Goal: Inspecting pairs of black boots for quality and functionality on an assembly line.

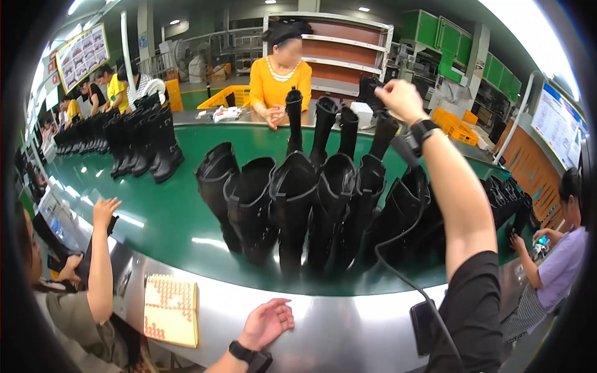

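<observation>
My left hand (pixel 268 323), palm turned sideways and fingers loosely bent and apart, hovers over the metal table edge (pixel 348 329) holding nothing. My right hand (pixel 401 101) reaches high across the green belt (pixel 205 211), its fingers curled closed. Directly beneath it a tall black boot (pixel 383 135) leans slightly; whether the fingers grip its top is hidden. Between my arms stands a close row of wide-topped black boots (pixel 293 193). Behind them are slimmer black boots (pixel 323 127), upright. A black cable (pixel 398 276) hangs along my right arm.
A yellow sheet with red marks (pixel 171 308) and a black phone (pixel 424 326) lie on the metal edge. More boots (pixel 140 143) stand at left. One person (pixel 280 81) faces me across the belt; others work at left (pixel 81 311) and right (pixel 559 261). Yellow crates (pixel 457 127) stand behind.
</observation>
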Demonstrator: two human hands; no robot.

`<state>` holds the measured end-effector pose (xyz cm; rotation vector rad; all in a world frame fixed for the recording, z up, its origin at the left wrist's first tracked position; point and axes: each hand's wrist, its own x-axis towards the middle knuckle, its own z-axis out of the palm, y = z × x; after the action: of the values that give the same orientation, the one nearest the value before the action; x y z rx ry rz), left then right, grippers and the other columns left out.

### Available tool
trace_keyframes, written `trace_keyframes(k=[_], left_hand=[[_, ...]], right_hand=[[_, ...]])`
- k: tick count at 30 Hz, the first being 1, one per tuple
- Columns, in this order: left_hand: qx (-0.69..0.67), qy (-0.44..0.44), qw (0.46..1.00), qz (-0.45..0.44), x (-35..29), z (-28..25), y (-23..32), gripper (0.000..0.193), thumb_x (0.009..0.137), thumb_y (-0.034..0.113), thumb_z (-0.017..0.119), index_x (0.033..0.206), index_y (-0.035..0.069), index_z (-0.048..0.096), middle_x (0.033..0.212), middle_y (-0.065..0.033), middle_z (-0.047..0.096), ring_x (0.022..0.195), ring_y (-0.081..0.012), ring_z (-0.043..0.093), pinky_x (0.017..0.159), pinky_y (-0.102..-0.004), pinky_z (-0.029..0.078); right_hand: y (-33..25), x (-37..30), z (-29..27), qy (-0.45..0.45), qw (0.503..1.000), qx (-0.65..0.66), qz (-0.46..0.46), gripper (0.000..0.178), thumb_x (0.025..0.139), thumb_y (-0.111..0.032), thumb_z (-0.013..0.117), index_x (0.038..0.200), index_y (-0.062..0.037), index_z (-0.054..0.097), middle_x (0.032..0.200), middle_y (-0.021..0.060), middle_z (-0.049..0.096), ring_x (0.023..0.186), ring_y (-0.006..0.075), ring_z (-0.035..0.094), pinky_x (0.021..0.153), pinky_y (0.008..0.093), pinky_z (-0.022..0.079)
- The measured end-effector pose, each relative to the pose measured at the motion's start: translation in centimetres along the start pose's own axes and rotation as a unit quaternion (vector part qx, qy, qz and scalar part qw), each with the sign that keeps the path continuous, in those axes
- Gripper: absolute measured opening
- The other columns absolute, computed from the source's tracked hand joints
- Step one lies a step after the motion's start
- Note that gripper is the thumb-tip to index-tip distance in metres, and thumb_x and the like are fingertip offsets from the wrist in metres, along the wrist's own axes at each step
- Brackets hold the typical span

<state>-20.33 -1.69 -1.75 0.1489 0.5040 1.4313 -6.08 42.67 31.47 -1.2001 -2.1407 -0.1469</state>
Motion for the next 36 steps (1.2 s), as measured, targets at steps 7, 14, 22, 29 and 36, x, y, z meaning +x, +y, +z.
trace_keyframes(k=[7,14,22,29,36], left_hand=[[0.059,0.010,0.998,-0.002,0.3,-0.1,-0.2,0.033,0.097,0.024,0.044,0.114,-0.001,0.056,0.084,-0.0113,0.063,0.081,-0.0231,0.059,0.077,-0.0364,0.047],[0.069,-0.019,0.997,0.013,0.8,-1.1,-0.6,0.033,0.098,0.025,0.044,0.116,0.000,0.055,0.089,-0.0120,0.062,0.081,-0.0237,0.060,0.078,-0.0380,0.050],[0.097,-0.015,0.994,0.047,0.3,-0.4,-0.8,0.032,0.097,0.021,0.051,0.123,0.004,0.049,0.094,-0.0117,0.060,0.085,-0.0215,0.060,0.080,-0.0362,0.051],[0.663,0.153,0.568,0.464,-3.0,6.7,-2.0,0.104,0.069,0.021,0.086,0.149,0.006,0.020,0.142,-0.0139,0.029,0.129,-0.0264,0.037,0.105,-0.0388,0.038],[0.679,0.029,0.593,0.432,-6.7,9.4,-6.9,0.091,0.069,0.002,0.075,0.145,0.001,0.026,0.143,-0.0216,0.036,0.133,-0.0407,0.035,0.111,-0.0470,0.027]], right_hand=[[-10.3,-11.4,-8.5,-0.228,0.938,0.176,-0.193,0.045,0.087,-0.044,0.068,0.116,-0.0105,0.065,0.080,0.0024,0.063,0.068,0.0083,0.058,0.056,0.0243,0.051],[-16.4,-19.4,-1.6,-0.350,0.922,-0.017,-0.162,0.083,0.073,-0.077,0.058,0.131,-0.0164,0.058,0.114,0.0255,0.063,0.111,0.0381,0.058,0.093,0.0433,0.048],[-14.8,-21.0,-0.5,-0.248,0.959,0.052,-0.128,0.043,0.077,-0.049,0.070,0.082,-0.0071,0.076,0.075,0.0166,0.069,0.076,0.0334,0.068,0.073,0.0406,0.054],[-14.0,-26.9,-10.1,-0.138,0.953,0.101,-0.251,0.045,0.081,-0.046,0.068,0.066,-0.0035,0.071,0.055,0.0156,0.059,0.057,0.0353,0.062,0.056,0.0400,0.051],[-10.9,-36.6,-18.2,-0.222,0.927,0.175,-0.247,0.046,0.076,-0.051,0.074,0.083,-0.0057,0.074,0.063,0.0094,0.059,0.056,0.0266,0.059,0.051,0.0345,0.044]])
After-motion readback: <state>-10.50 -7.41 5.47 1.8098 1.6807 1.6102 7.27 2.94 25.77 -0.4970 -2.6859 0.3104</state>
